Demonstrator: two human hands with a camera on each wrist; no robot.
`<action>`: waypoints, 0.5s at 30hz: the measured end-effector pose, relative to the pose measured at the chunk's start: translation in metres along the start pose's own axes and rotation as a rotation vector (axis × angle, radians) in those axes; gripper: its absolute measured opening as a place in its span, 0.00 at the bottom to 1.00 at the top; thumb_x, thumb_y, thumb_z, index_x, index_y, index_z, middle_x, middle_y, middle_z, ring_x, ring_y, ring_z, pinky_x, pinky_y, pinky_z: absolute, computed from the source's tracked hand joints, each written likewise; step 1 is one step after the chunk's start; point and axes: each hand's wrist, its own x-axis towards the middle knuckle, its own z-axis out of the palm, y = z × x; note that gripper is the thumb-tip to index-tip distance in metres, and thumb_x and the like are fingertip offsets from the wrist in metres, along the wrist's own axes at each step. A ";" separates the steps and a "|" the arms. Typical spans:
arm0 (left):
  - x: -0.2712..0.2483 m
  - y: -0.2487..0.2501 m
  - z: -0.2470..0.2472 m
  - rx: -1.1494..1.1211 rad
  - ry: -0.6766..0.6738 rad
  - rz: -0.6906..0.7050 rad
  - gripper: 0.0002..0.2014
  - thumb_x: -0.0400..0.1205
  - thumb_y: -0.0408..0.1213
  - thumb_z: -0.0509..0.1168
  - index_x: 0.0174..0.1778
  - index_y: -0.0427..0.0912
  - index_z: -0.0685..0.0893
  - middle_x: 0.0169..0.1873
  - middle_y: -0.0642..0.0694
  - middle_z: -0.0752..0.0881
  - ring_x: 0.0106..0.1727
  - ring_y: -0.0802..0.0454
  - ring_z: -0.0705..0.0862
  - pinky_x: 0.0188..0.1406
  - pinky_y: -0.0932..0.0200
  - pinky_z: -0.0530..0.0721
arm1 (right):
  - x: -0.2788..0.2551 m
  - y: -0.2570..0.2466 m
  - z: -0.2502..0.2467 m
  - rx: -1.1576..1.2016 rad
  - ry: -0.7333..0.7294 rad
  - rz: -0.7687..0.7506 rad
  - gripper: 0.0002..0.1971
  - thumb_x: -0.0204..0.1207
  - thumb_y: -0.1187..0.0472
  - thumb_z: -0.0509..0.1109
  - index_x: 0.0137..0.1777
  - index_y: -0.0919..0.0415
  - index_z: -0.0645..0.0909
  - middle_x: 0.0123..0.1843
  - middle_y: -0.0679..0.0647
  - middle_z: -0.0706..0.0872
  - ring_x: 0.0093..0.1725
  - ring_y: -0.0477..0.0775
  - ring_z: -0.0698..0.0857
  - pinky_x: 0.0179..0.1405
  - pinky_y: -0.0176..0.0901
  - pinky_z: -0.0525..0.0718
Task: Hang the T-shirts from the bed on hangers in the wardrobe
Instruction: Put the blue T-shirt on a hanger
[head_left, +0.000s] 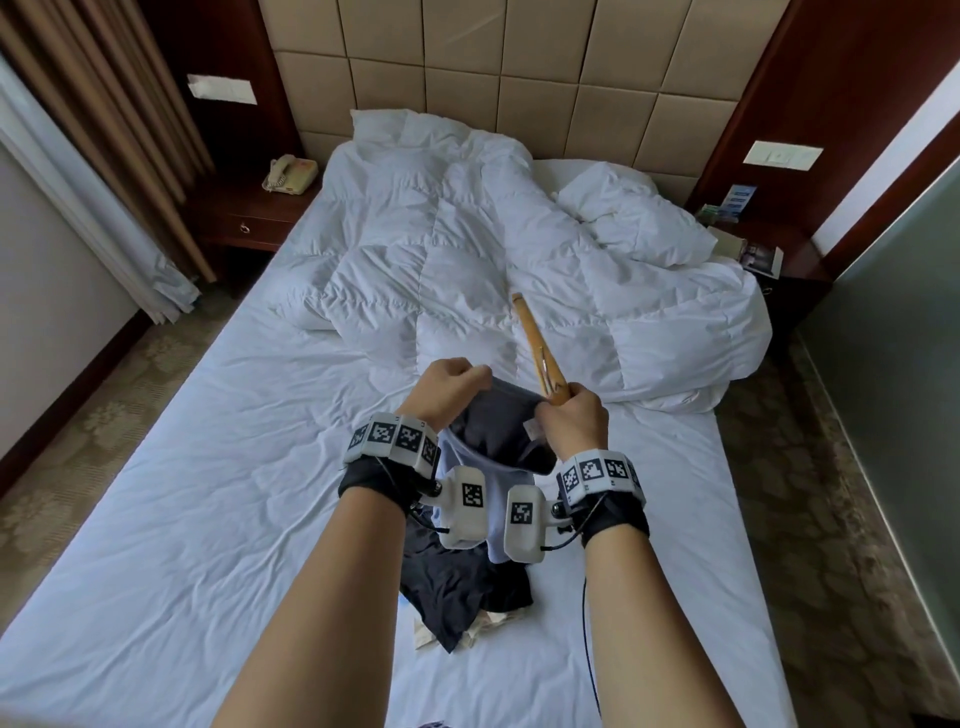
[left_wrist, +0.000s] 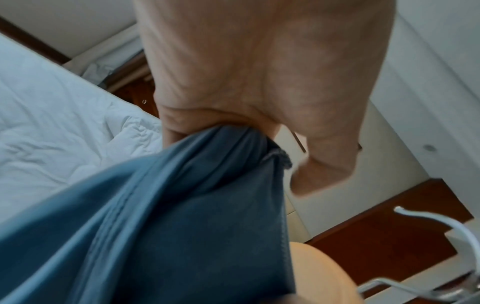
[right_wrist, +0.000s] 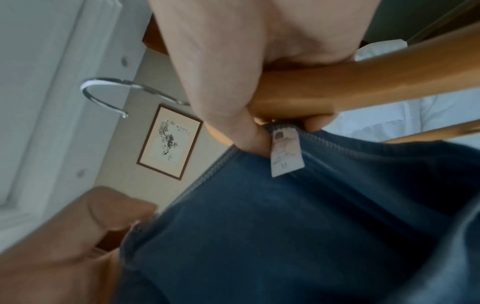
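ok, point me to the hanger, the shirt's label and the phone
hanger (head_left: 535, 338), head view, on its wooden arm.
shirt label (right_wrist: 285, 151), right wrist view, middle of the white tag.
phone (head_left: 290, 174), head view, on its body.

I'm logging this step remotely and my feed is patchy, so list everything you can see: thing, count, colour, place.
dark T-shirt: one, dark blue-grey, held up over the bed by its neckline, white label inside
hanger: one, light wood with metal hook, in the right hand
clothes pile: count unclear, dark, pale blue and cream, on the sheet below the wrists
duvet: one, white, bunched at the bed's head
pillow: one, white, at the far right
sheet: one, white, bare part of bed
telephone: one, cream, far left nightstand
framed picture: one, on the wall
left hand: grips the neckline
right hand: fingers curled round hanger and neckline
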 end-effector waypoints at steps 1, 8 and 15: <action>-0.001 -0.002 -0.001 0.083 -0.033 0.040 0.18 0.77 0.36 0.68 0.25 0.44 0.67 0.21 0.52 0.66 0.25 0.55 0.64 0.24 0.61 0.62 | 0.001 -0.001 -0.001 0.035 0.029 -0.006 0.04 0.72 0.66 0.70 0.46 0.62 0.82 0.42 0.59 0.87 0.46 0.66 0.85 0.44 0.48 0.83; 0.004 0.003 -0.009 0.380 0.208 0.036 0.22 0.76 0.43 0.69 0.20 0.43 0.68 0.19 0.46 0.71 0.25 0.48 0.71 0.27 0.60 0.65 | 0.010 -0.011 -0.007 0.026 0.016 -0.106 0.04 0.70 0.66 0.72 0.45 0.62 0.81 0.39 0.55 0.85 0.42 0.62 0.85 0.44 0.49 0.84; 0.019 0.039 -0.022 0.328 0.250 -0.001 0.12 0.82 0.38 0.60 0.35 0.38 0.82 0.34 0.36 0.87 0.38 0.36 0.89 0.44 0.45 0.90 | 0.020 -0.052 -0.018 0.034 -0.107 -0.218 0.06 0.68 0.66 0.75 0.43 0.61 0.82 0.39 0.55 0.87 0.42 0.58 0.86 0.41 0.44 0.82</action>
